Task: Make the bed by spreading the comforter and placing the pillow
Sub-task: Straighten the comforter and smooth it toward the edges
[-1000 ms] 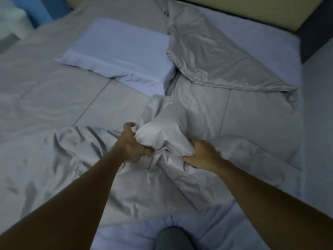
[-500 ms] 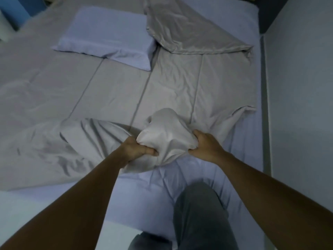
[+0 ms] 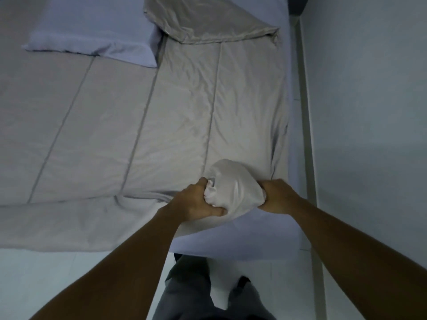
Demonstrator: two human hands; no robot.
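Comforter (image 3: 180, 116) bunched corner gripped by left hand (image 3: 196, 200), right hand (image 3: 278, 196)

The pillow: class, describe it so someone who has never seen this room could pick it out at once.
Start with the bed, covered by a grey comforter. At the far left lies the pillow, on top of the comforter. It is a raised lilac block, unlike the grey folded-back corner beside it.

The pillow (image 3: 92, 35) lies on the comforter (image 3: 138, 125) at the far left, the folded-back corner (image 3: 208, 17) to its right.
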